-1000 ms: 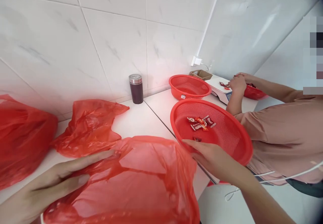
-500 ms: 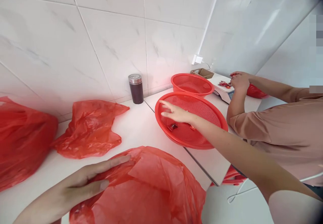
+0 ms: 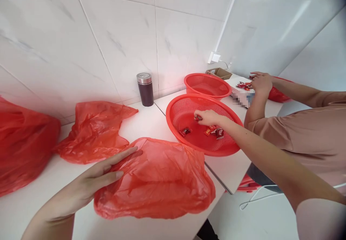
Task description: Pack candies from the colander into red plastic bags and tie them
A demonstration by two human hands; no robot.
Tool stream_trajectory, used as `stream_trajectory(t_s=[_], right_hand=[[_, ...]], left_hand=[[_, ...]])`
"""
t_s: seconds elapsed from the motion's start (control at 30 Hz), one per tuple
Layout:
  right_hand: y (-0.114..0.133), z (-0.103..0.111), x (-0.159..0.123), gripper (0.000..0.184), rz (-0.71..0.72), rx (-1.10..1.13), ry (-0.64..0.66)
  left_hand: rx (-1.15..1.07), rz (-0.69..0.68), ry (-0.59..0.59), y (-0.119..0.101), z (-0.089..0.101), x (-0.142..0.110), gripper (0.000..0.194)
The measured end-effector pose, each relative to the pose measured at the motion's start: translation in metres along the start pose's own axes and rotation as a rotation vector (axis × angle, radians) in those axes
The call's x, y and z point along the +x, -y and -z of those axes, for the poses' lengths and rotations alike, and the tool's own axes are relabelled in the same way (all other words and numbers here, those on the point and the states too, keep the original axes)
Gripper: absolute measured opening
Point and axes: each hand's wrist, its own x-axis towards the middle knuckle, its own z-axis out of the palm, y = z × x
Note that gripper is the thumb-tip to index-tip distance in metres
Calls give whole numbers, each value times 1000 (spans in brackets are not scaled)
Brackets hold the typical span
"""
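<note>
My right hand reaches into a red plastic mesh basket, its fingertips pinching a small wrapped candy. Several more red-wrapped candies lie on the basket's floor. My left hand rests on the counter, its fingers lying on the edge of a crumpled red plastic bag and holding nothing. Across the counter, a co-worker's hands are near a small heap of wrapped candies.
Two more red bags lie at left on the white counter. A dark steel-capped flask stands by the tiled wall. Behind are a second red basket and a cardboard tray.
My right hand has moved from the basket's rim down inside it, and now pinches a candy. The bag under my left hand has shifted up and now lies flatter on the counter.
</note>
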Motion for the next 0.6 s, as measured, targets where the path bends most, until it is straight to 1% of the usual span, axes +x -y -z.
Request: stream_trajectory(t_s=[0.07, 0.13, 0.2, 0.27, 0.3, 0.37, 0.43, 0.47, 0.5, 0.53, 0.57, 0.6], right_hand=[[9, 5, 4, 15, 18, -27, 24], [26, 9, 5, 4, 71, -26, 5], [48, 9, 2, 7, 139, -25, -35], [73, 5, -5, 6, 159, 39, -31], [86, 2, -11, 5, 146, 117, 4], [110, -7, -26, 7, 117, 345, 134], [129, -19, -43, 15, 126, 519, 321], [136, -25, -50, 20, 145, 533, 410], [140, -31, -55, 25, 166, 498, 463], [142, -36, -57, 29, 178, 424, 467], [141, -41, -56, 31, 186, 332, 414], [137, -45, -51, 32, 192, 243, 318]], left_hand=[[-23, 19, -15, 0, -2, 1, 56], [-54, 29, -22, 0, -4, 3, 55], [-94, 25, -24, 1, -5, 4, 55], [-115, 9, -31, 3, -7, 5, 55], [-113, 5, -33, 4, -7, 5, 54], [-85, -2, -28, 6, -6, 6, 55], [-40, -10, -36, 7, -6, 6, 56], [-19, -10, -46, 7, -5, 6, 57], [-5, -9, -53, 7, -5, 6, 57], [3, -14, -57, 7, -4, 6, 58], [9, -17, -53, 7, -4, 6, 58], [13, -21, -46, 7, -4, 6, 59]])
